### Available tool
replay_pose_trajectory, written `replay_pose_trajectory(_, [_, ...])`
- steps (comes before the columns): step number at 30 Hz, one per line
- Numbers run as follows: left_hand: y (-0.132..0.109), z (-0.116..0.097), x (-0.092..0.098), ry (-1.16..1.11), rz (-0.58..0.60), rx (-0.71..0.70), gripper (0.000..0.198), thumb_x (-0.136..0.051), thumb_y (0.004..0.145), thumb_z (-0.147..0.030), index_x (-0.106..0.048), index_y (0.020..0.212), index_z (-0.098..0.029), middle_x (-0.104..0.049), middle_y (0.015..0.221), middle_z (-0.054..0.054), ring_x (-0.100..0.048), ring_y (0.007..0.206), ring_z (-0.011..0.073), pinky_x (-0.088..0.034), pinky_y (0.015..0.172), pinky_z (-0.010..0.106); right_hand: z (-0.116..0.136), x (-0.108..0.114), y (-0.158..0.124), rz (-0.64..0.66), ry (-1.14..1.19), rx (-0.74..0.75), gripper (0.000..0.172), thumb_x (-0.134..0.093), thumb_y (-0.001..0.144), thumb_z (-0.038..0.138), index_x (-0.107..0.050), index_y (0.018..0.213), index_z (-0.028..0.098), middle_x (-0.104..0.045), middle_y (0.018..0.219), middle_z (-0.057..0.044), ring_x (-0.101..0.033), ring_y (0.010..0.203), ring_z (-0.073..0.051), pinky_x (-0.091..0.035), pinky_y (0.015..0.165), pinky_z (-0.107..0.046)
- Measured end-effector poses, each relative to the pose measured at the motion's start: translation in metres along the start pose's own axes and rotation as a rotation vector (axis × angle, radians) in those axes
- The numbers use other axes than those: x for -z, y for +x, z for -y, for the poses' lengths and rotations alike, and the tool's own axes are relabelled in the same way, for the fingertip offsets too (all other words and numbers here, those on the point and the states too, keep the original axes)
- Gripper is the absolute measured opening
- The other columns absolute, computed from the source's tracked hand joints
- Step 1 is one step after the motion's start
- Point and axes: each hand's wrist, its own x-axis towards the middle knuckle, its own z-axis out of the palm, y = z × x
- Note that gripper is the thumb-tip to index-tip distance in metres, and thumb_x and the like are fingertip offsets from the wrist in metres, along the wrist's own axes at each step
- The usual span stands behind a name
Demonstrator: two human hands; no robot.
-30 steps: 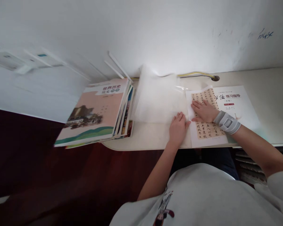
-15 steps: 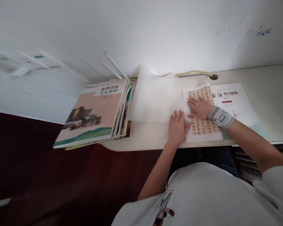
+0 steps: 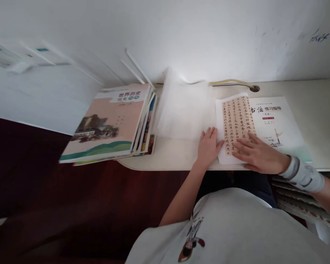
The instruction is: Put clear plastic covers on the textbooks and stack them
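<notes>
A calligraphy sheet or folded page (image 3: 238,113), tan with columns of black characters and a white margin, overlaps the left part of a white calligraphy workbook (image 3: 277,117). My right hand (image 3: 260,152), with a grey band at the wrist, lies flat over the lower right of that page, fingers spread and pointing left. By the page's lower left edge my left hand (image 3: 208,146) rests on the desk, fingers stretched out and thumb touching the margin. Just beyond the left fingers lie translucent plastic sheets (image 3: 184,106), probably book covers.
On the desk's (image 3: 170,156) left end sits a stack of books (image 3: 107,123), a pink world history book on top, jutting past the edge. A yellow cable (image 3: 231,81) runs along the wall into a round hole (image 3: 255,88). Ridged items (image 3: 299,198) show below the desk at right.
My right hand has slid down and to the right across the page, from its upper left to its lower right. The left hand stays by the edge. The view has shifted slightly.
</notes>
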Motion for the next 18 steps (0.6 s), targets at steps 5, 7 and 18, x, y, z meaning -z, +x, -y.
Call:
replay_pose_trajectory(5, [-0.001, 0.000, 0.004, -0.013, 0.033, -0.016, 0.056, -0.048, 0.088, -0.035, -0.038, 0.136, -0.006, -0.041, 0.143, 0.018, -0.032, 0.136, 0.0284, -0.021, 0.113, 0.049, 0.015, -0.014, 0.005, -0.136, -0.156, -0.011, 0.037, -0.052, 0.085, 0.011, -0.058, 0.121, 0.013, -0.057, 0.129, -0.018, -0.052, 0.121, -0.027, -0.032, 0.105, -0.053])
replay_pose_trajectory(7, [-0.001, 0.000, 0.007, -0.032, 0.054, -0.028, 0.059, -0.050, 0.086, -0.034, -0.036, 0.137, -0.008, -0.040, 0.144, 0.018, -0.030, 0.137, 0.0287, -0.021, 0.113, 0.050, 0.023, -0.018, 0.011, -0.170, -0.160, -0.033, 0.038, -0.053, 0.085, 0.013, -0.057, 0.122, 0.015, -0.055, 0.130, -0.019, -0.052, 0.120, -0.028, -0.034, 0.103, -0.053])
replay_pose_trajectory(18, [-0.023, -0.002, 0.014, -0.207, -0.016, -0.034, 0.031, -0.051, 0.080, -0.017, -0.049, 0.111, -0.015, -0.051, 0.119, 0.014, -0.047, 0.120, 0.0236, -0.042, 0.099, 0.042, 0.052, -0.034, 0.030, -0.194, -0.193, -0.209, 0.034, -0.053, 0.086, 0.016, -0.060, 0.119, 0.011, -0.057, 0.125, -0.025, -0.057, 0.114, -0.030, -0.037, 0.100, -0.053])
